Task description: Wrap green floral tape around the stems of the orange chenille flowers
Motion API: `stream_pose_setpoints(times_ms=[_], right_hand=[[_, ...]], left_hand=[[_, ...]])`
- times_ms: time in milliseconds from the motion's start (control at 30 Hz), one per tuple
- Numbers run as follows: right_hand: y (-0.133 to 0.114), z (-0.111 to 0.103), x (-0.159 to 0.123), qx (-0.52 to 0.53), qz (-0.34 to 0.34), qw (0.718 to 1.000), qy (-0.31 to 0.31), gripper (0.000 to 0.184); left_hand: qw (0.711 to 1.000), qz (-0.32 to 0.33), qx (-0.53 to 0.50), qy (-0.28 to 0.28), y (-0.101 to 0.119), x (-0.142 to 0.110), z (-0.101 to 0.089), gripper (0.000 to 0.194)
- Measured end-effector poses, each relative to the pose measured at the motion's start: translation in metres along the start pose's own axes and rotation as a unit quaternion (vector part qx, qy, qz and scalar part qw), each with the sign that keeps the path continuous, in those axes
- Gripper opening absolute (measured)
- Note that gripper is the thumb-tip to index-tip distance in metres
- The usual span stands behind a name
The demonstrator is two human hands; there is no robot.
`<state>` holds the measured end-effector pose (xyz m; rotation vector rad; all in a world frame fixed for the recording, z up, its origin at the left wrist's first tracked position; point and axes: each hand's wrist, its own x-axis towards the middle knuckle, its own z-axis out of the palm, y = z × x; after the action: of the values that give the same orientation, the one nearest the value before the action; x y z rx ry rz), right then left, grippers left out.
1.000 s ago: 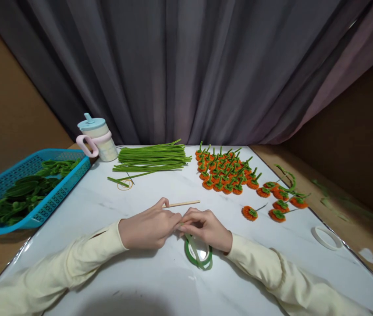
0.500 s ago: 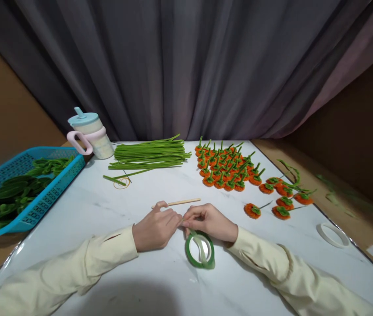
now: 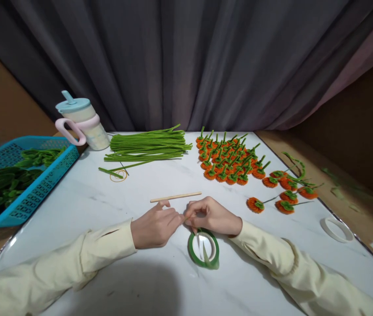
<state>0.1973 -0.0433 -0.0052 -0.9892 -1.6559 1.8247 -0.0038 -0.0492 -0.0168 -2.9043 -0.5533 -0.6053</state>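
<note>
My left hand (image 3: 157, 224) and my right hand (image 3: 213, 216) meet at the fingertips above the white table. Both are closed in a pinch. Between them shows a sliver of something thin, too small and covered to name. A roll of green floral tape (image 3: 191, 251) lies just below my right hand, and a loose strip of its tape leads up to those fingers. Beyond my left hand rests a thin wooden stick (image 3: 175, 197), touched by neither hand.
Green pipe cleaners (image 3: 147, 146) lie in a bundle at the back. Orange persimmon-like pompoms (image 3: 229, 160) with green stems stand clustered right of them; several lie loose nearby. A blue basket (image 3: 46, 186) of green leaves, a cup (image 3: 96, 134) and a white ring (image 3: 336, 230) flank the space.
The view has shifted slightly. My right fingers have moved slightly away from the left ones, showing more of the thin piece. The tape strip over the roll hangs differently, and the stick is fully visible.
</note>
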Motion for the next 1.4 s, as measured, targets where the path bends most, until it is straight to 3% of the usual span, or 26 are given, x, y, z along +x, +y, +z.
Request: stream_pose_setpoints(times_ms=[400,767,933,1167,1400], right_hand=[[-0.0017,-0.0001,0.0009,-0.032,-0.008,0.999,-0.008,0.035],[-0.0007,0.0021,0.0008,-0.034,-0.008,0.999,-0.001,0.037],[0.0009,0.0009,0.0003,-0.038,-0.014,0.999,-0.035,0.039],[-0.0011,0.0053,-0.0008,-0.135,-0.057,0.989,-0.011,0.021],[-0.0035,0.0032,-0.0012,-0.174,-0.085,0.981,-0.022,0.017]], left_hand=[[0.997,-0.077,0.000,0.016,0.0023,0.0038,-0.0079,0.025],[0.998,-0.044,0.014,0.029,0.0021,-0.0012,-0.0026,0.023],[0.999,-0.028,0.024,0.034,0.0033,0.0005,-0.0041,0.024],[0.997,0.007,0.065,0.048,0.0067,0.0054,-0.0040,0.030],[0.996,0.029,0.063,0.061,0.0060,0.0073,-0.0023,0.030]])
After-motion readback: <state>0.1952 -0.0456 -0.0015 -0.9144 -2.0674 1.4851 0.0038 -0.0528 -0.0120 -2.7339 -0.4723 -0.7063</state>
